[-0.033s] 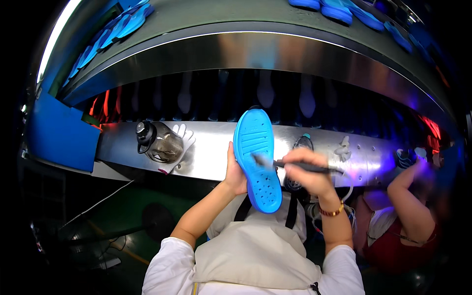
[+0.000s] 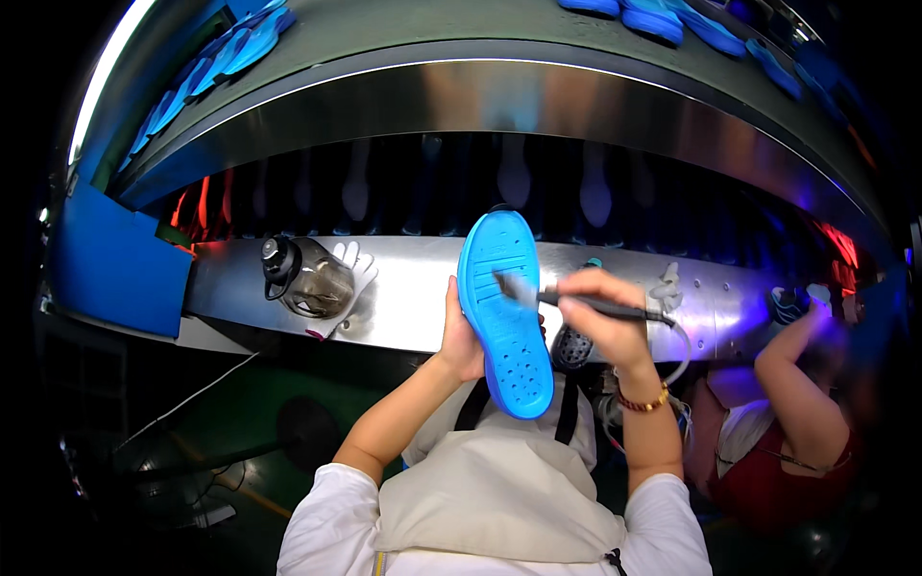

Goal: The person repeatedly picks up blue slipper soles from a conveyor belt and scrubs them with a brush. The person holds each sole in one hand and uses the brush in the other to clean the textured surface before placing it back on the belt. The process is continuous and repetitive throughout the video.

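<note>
- Left hand (image 2: 464,331): closed on the left edge of the blue sole (image 2: 499,264);
- Blue sole: held up before the person, its far end overlapping the metal surface (image 2: 413,288) in view; ridges face up toward the far end, holes toward the near end;
- Right hand (image 2: 615,317): gripping the black-handled brush (image 2: 549,298); bristles over the ridged area, contact unclear;
- Surface, left: dark bottle (image 2: 322,283) beside white glove (image 2: 365,272);
- Surface, right: dark shoe (image 2: 573,349) near the sole.

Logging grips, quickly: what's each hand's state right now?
Left hand: closed, holding the long, bright blue, perforated shoe sole.
Right hand: closed, holding the slim, black-handled brush.
</note>
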The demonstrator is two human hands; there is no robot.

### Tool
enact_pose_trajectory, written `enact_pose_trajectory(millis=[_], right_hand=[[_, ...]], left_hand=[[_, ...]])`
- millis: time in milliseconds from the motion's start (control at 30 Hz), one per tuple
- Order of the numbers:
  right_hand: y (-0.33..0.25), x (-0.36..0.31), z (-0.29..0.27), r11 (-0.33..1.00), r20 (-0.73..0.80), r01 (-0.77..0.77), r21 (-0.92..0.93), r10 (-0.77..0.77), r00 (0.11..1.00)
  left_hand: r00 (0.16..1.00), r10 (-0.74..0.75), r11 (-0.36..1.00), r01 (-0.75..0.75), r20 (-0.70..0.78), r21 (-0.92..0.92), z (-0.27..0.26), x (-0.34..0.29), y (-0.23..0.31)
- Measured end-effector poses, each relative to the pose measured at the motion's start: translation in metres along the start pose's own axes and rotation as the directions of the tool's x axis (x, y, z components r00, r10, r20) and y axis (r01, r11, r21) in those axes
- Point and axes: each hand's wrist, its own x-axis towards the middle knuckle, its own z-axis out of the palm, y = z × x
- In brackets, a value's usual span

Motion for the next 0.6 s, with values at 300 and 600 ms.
enact_pose_trajectory(millis=[300, 600], right_hand=[[-0.018, -0.001, -0.006, 0.997, 0.216, -0.001, 0.072, -0.015, 0.976], [-0.021, -0.009, -0.004, 0.981, 0.305, 0.182, -0.069, -0.153, 0.94]], left_hand=[[0.993, 0.11, 0.993, -0.112, 0.037, 0.049, 0.023, 0.001, 0.012], [0.896, 0.404, 0.913, -0.383, -0.184, 0.141, 0.038, 0.002, 0.023]])
